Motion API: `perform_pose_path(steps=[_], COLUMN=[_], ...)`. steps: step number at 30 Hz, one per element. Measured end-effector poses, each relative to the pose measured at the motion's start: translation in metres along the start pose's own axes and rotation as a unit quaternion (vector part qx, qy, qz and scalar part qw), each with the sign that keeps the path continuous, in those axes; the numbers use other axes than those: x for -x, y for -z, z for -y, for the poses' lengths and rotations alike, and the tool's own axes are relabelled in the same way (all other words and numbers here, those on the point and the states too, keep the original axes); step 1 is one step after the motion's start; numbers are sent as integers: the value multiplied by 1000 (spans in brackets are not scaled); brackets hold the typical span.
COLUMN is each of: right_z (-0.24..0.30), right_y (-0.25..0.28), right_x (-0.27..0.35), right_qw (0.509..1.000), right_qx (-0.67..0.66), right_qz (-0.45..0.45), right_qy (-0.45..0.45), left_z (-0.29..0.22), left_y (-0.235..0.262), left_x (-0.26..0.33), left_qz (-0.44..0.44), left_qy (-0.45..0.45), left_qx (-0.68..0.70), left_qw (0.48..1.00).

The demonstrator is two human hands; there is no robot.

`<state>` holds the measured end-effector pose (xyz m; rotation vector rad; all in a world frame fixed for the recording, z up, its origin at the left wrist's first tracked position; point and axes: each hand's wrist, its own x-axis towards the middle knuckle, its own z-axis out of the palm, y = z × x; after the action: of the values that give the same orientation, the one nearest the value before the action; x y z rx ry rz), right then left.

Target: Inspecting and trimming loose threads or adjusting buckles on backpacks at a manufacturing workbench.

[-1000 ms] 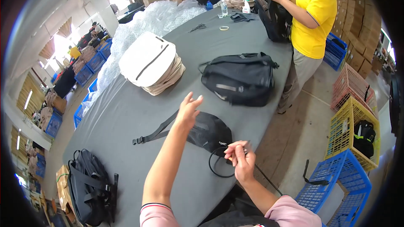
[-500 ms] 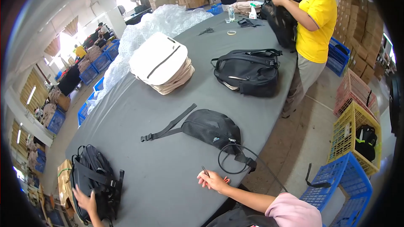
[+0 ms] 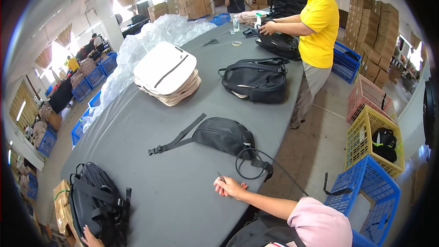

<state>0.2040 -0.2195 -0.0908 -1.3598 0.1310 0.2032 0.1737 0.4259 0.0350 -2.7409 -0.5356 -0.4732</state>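
At the lower left, a black backpack [image 3: 93,201] with straps and buckles lies on the grey-covered table [image 3: 169,196]. My left hand [image 3: 92,238], partly cut off by the lower edge, is at the backpack's near end with its fingers stretched; whether it presses on the fabric I cannot tell. My right hand [image 3: 230,188] is closed around small scissors [image 3: 220,175], whose dark tip and red handle stick out. Just beyond it lies a black waist bag [image 3: 223,135], its buckled strap spread to the left. A thin black hose [image 3: 287,173] loops beside it.
A stack of cream bags [image 3: 167,71] and another black backpack [image 3: 254,80] occupy the mid-table. A co-worker in yellow [image 3: 316,29] stands at the right edge. Blue [image 3: 363,196], yellow [image 3: 375,142] and pink crates [image 3: 369,98] line the floor. Bubble wrap [image 3: 137,50] covers the far left edge.
My left hand has moved down along the backpack toward the lower edge. The co-worker in yellow has lowered a black bag onto the table. The whole view has shifted slightly.
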Motion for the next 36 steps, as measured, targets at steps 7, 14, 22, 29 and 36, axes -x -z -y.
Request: perform_pose_path(steps=[7, 14, 22, 29, 36], right_z=[-1, 6, 51, 64, 59], right_y=[-8, 8, 27, 22, 19], right_x=[0, -4, 0, 14, 17], right_qw=[1000, 994, 969, 981, 988], right_qx=[26, -106, -208, -156, -130], right_qz=[6, -20, -121, -89, -37], right_qy=[7, -32, 59, 71, 69], left_z=[35, -202, -309, -297, -217], left_y=[-16, 218, 242, 268, 124], left_x=[-17, 63, 177, 124, 124], left_qz=[-52, -150, 248, 367, 217], left_qy=[-57, -310, -456, -382, -101], left_qx=[52, 146, 337, 471, 371], left_qw=[996, 927, 786, 706, 897])
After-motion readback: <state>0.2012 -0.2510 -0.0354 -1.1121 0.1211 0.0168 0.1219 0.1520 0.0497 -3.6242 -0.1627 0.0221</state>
